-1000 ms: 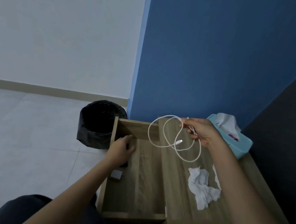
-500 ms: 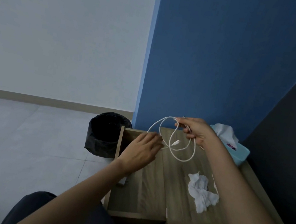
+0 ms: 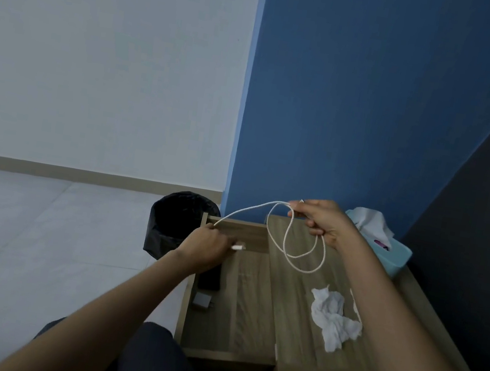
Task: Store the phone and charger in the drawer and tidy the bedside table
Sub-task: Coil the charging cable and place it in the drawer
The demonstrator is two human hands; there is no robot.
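Note:
My right hand holds looped coils of the white charger cable above the bedside table. A strand runs left to my left hand, which grips the cable near its plug end over the open drawer. Inside the drawer, at its left side, lie the dark phone and the white charger adapter.
Crumpled white tissues lie on the tabletop. A light blue tissue box stands at the back right against the blue wall. A bin with a black bag sits on the floor left of the drawer.
My left hand rose from the drawer, took hold of the cable's free end and pulled it out to the left. The loops under my right hand shrank.

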